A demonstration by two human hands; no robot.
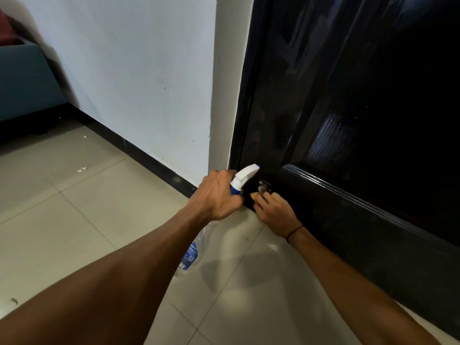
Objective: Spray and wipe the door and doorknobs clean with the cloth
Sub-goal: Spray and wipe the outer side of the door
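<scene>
A glossy black door [361, 108] fills the right side, with smeared streaks on its upper panel. Its small metal doorknob [264, 186] sits near the door's left edge. My left hand [216, 197] grips the neck of a spray bottle; the white and blue spray head [242, 179] points at the knob from close by. The clear bottle body with a blue label [191, 253] hangs below my left forearm. My right hand [273, 210] reaches the knob from below, thumb and fingers curled round it. No cloth is in view.
A white wall [139, 70] with a black skirting board [139, 155] runs left of the door frame. A teal sofa [25, 80] stands at the far left. The floor is pale tile [74, 220] with a few small white scraps.
</scene>
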